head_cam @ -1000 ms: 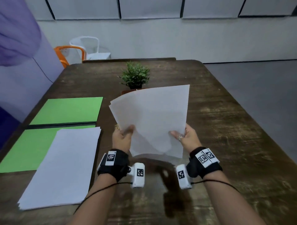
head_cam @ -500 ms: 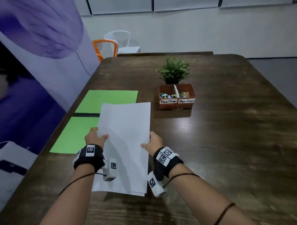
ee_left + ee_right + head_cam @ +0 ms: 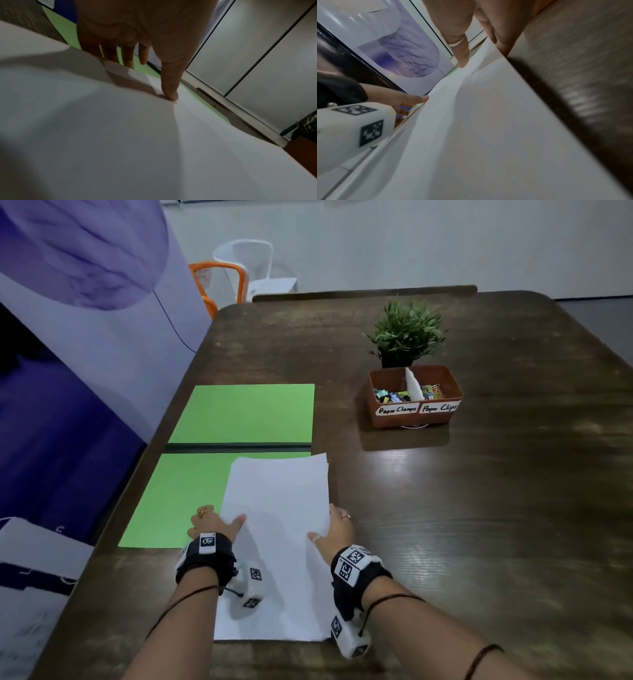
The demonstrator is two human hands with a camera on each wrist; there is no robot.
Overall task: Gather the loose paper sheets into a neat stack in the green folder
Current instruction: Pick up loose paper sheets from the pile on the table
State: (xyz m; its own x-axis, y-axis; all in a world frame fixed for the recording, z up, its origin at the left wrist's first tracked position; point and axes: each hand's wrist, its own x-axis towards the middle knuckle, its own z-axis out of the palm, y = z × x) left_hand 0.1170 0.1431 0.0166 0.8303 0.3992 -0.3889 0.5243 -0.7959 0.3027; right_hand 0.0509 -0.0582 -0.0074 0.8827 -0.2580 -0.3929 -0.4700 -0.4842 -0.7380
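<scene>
The folder (image 3: 191, 494) lies open at the left edge of the tabletop (image 3: 479, 525), its far leaf bare, its near leaf partly covered. A second ago the sheets were held up in the air, fanned and uneven; now the stack (image 3: 274, 542) has come down flat — its far left part over the near leaf, its right and near parts on bare wood, hanging past the folder's near edge. The left hand (image 3: 214, 525) grips the stack's left edge, thumb pressed on top, fingers tucked under. The right hand (image 3: 334, 530) pinches the right edge the same way, thumb on top and fingers below. The edges look roughly squared, though a few sheets still peek out at the far right corner and along the near edge.

Further right, well apart, stands a box (image 3: 414, 395) of clips with a plant (image 3: 406, 332) behind it.

So the gathering looks done, and what remains is placement — likely sliding the stack left and away until it sits wholly on the green.
</scene>
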